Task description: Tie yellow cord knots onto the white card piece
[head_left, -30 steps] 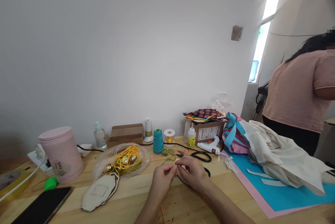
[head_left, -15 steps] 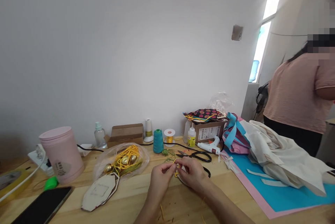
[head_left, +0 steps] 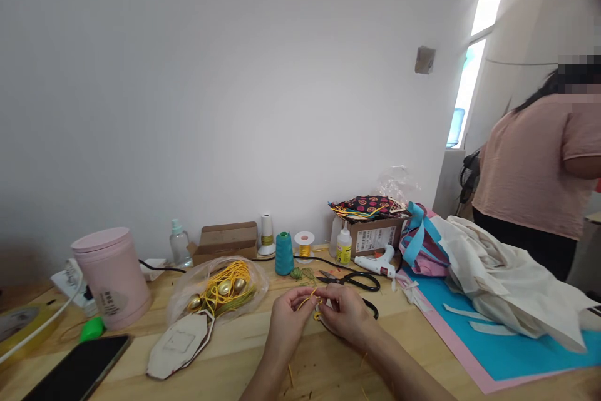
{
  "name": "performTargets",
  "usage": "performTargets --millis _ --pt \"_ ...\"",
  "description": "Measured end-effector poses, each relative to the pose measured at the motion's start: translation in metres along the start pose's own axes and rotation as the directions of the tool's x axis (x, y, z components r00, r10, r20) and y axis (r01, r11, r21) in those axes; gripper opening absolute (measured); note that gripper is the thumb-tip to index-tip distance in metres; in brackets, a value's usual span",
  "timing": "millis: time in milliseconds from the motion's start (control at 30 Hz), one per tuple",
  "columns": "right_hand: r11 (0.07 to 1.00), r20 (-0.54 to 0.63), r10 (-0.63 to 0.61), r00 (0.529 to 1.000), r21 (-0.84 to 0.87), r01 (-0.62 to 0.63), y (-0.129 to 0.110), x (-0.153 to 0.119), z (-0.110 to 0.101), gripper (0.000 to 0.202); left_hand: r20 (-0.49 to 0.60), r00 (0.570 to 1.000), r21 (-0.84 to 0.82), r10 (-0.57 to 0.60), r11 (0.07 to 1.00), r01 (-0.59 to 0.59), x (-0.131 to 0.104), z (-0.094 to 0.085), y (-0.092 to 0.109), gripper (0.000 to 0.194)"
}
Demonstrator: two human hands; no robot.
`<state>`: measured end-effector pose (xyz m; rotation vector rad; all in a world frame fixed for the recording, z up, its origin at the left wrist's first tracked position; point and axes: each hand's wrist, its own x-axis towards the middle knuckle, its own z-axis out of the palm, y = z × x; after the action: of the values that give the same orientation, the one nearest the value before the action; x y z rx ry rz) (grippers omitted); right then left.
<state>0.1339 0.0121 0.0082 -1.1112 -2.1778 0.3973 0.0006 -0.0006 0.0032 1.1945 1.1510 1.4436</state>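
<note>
Yellow cord is pinched between the fingertips of both hands, low in the middle of the head view, with a small loop or knot hanging between them. My left hand is closed on it with thumb and forefinger. From the other side my right hand pinches the same cord, its fingers partly hiding it. Loose yellow ends trail down below both wrists. Behind my right hand, a black-handled pair of scissors lies on the table. Another black loop shows just beside that hand, partly covered.
A plastic bag with yellow cords and gold beads lies left, near octagonal card pieces, a phone and a pink canister. Behind stand a teal thread cone, glue bottle and glue gun. A person stands right.
Both hands stay almost in place. The fingertips have shifted slightly on the yellow cord, and a curve of it now shows above my left fingers.
</note>
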Motion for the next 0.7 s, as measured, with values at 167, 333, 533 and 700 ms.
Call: performTargets --millis 167,333,533,700 --pt "0.995 0.018 0.021 1.0 0.097 -0.023 0.0056 0.0002 0.0061 0.027 0.014 1.0 -0.02 -0.013 1.0 0.013 0.0003 -0.0008 -0.0023 0.022" --pt "0.982 0.027 0.017 0.999 0.188 -0.022 0.0063 0.0015 0.0057 0.027 0.0 1.0 -0.019 -0.019 1.0 0.019 0.0003 -0.0005 -0.0009 0.025" --pt "0.992 0.028 0.017 0.999 0.123 -0.02 0.0039 0.0012 0.0003 0.028 0.043 0.999 -0.022 0.002 1.0 -0.001 0.0 -0.0007 -0.0016 0.027" --pt "0.989 0.039 0.002 0.999 0.149 -0.007 0.005 0.0017 0.0006 0.029 0.05 0.999 -0.019 0.009 1.0 -0.008 0.0 -0.0008 -0.003 0.027"
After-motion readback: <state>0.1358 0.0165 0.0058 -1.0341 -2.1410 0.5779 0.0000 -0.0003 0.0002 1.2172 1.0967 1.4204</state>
